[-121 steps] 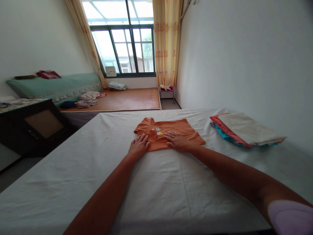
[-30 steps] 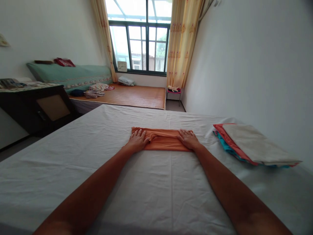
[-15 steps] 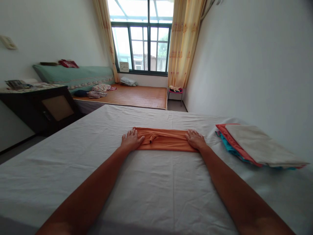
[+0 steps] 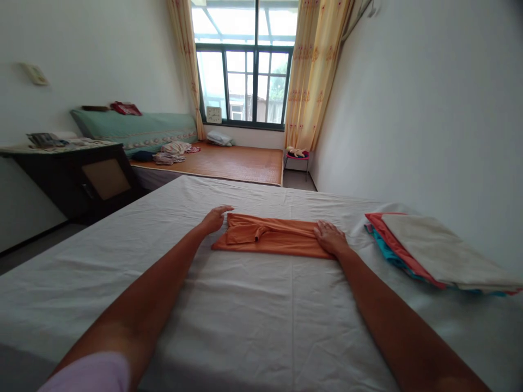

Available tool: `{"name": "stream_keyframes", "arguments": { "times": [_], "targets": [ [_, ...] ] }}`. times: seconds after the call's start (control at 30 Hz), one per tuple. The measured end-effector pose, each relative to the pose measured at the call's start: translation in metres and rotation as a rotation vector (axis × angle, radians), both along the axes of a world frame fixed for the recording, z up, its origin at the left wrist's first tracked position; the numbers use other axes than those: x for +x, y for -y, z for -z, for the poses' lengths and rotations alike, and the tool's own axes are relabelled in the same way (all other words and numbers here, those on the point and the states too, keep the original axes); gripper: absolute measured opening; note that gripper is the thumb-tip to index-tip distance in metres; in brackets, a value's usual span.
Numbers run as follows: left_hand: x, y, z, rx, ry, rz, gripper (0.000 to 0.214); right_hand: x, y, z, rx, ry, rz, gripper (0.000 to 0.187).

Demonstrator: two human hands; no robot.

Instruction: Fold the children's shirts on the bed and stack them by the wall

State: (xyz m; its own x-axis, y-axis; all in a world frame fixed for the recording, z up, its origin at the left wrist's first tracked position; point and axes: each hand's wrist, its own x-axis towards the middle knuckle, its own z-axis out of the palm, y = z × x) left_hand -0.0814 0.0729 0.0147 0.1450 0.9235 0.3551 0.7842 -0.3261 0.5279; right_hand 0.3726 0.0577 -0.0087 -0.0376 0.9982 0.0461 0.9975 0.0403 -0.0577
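An orange T-shirt (image 4: 286, 239), folded into a long strip with one sleeve laid on top, lies on the white bed sheet (image 4: 245, 316). My right hand (image 4: 330, 238) rests flat across its right end, fingers stretched out. Just off the left end, beside the far left corner, is my left hand (image 4: 214, 219); its fingers point forward and it grips nothing. The shirt's near left corner spreads out in a point toward my left forearm.
Folded clothes (image 4: 433, 250) in white, red and blue are stacked at the right by the wall. Beyond stands another bed (image 4: 245, 163) with a woven mat and crumpled clothes. A dark cabinet (image 4: 61, 174) is at the left, a small stool (image 4: 297, 155) near the curtain.
My left hand has come off the shirt's left end and shifted slightly forward, uncovering that end and its sleeve. My right hand stays on the shirt. The view has shifted a little.
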Motion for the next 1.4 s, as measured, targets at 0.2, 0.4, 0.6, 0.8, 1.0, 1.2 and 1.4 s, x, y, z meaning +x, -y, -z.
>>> {"name": "stream_keyframes", "arguments": {
  "times": [0.2,0.4,0.6,0.8,1.0,1.2,1.4],
  "targets": [
    [0.002,-0.011,0.004,-0.052,0.123,0.045,0.033,0.001,-0.002,0.004,0.024,0.007,-0.017,0.059],
    [0.001,-0.008,0.015,0.036,0.444,0.004,0.038,0.003,-0.005,0.006,0.038,0.014,-0.024,0.059],
    [0.001,-0.001,0.001,0.221,0.195,-0.156,0.033,0.005,-0.006,0.007,0.058,0.02,-0.04,0.057],
    [0.072,0.027,-0.016,0.313,-0.1,0.122,0.04,0.006,-0.007,0.009,0.059,0.023,-0.032,0.055],
    [0.117,0.057,0.005,-0.005,-0.396,0.276,0.055,0.004,-0.005,0.007,0.035,0.028,-0.015,0.056],
    [0.109,0.064,0.001,-0.048,-0.425,0.3,0.053,0.0,0.001,-0.002,0.018,0.007,-0.014,0.054],
    [0.107,0.063,0.003,-0.025,-0.398,0.321,0.052,-0.007,0.014,-0.013,0.079,-0.01,0.069,0.053]
  ]
}}
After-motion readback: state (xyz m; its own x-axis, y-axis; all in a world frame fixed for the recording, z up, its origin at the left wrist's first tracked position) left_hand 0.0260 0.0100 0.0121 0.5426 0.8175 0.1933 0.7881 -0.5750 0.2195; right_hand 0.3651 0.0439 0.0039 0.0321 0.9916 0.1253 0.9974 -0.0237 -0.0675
